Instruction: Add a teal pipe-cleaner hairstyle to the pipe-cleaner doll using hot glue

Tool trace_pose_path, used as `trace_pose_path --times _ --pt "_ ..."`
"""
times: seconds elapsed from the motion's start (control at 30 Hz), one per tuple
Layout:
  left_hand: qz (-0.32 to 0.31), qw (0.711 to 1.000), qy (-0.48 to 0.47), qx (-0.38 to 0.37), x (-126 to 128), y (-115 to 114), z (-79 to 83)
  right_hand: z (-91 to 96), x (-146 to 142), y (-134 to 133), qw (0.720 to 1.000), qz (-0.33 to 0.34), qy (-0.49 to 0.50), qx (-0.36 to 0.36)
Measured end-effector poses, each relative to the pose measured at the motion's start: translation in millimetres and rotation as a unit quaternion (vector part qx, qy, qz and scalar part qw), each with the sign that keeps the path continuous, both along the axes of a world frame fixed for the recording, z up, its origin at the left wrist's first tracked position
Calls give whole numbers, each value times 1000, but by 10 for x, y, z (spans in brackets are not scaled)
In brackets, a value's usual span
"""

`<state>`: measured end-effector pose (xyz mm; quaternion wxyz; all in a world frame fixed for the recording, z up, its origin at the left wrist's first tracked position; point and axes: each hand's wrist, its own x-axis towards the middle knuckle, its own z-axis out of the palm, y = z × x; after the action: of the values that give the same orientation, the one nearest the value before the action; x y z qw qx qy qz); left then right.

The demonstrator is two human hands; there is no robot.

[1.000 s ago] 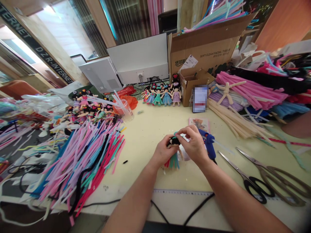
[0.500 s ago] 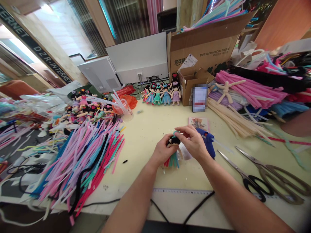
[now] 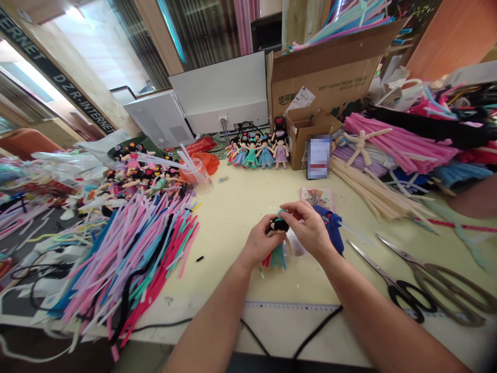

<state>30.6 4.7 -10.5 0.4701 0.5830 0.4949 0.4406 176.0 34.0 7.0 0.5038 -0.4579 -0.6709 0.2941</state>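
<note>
A small pipe-cleaner doll with black hair and a teal and red skirt is held over the pale table. My left hand wraps round its body. My right hand pinches a small teal piece at the top of the doll's head. A blue glue gun lies just behind my right hand, its black cord running off the near edge.
A heap of coloured pipe cleaners covers the left side. Finished dolls stand by a white monitor. Cardboard boxes, pink and cream pipe-cleaner bundles, a phone and two pairs of scissors lie at the right.
My hands and the doll have hardly moved; the fingers of my right hand have shifted slightly at the doll's head.
</note>
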Motion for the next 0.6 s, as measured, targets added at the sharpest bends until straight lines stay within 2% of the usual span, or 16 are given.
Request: trace_pose_path --times 0.2,0.6 --pt "-2 1000 -3 0 -2 -12 28 -14 0 -9 999 15 -21 24" --pt "-1 1000 6 4 -1 -16 26 -10 -1 -10 999 1 -23 28"
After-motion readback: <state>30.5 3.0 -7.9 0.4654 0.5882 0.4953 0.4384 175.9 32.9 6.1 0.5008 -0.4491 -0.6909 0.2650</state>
